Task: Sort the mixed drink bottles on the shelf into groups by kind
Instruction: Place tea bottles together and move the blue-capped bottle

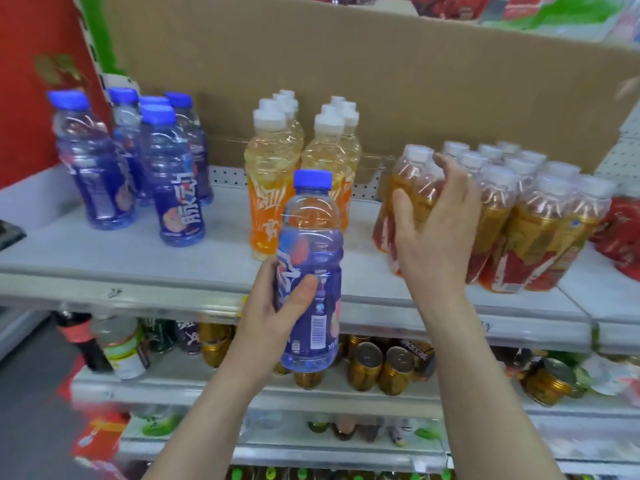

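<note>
Step in hand: returning one stray to its kind.

- Left hand (pixel 277 306) is wrapped around the lower body of a clear plastic bottle of purple drink with a blue cap (pixel 310 271). The bottle is upright, in the air just in front of the grey metal shelf (pixel 104 258).
- Right hand (pixel 436 230) lies with fingers spread over the near-left bottles of the amber, white-capped cluster (pixel 540 216). I cannot tell whether it grips one.
- The matching blue-capped purple group (pixel 173 188) stands far left. The orange-labelled yellow bottles (pixel 266 174) stand in the middle.

To do it well: carry the bottle left along the shelf's near edge, clear of the orange ones. Set it base-flat just beside the near purple bottle, label forward. Judged risk: knocking a neighbour over.
</note>
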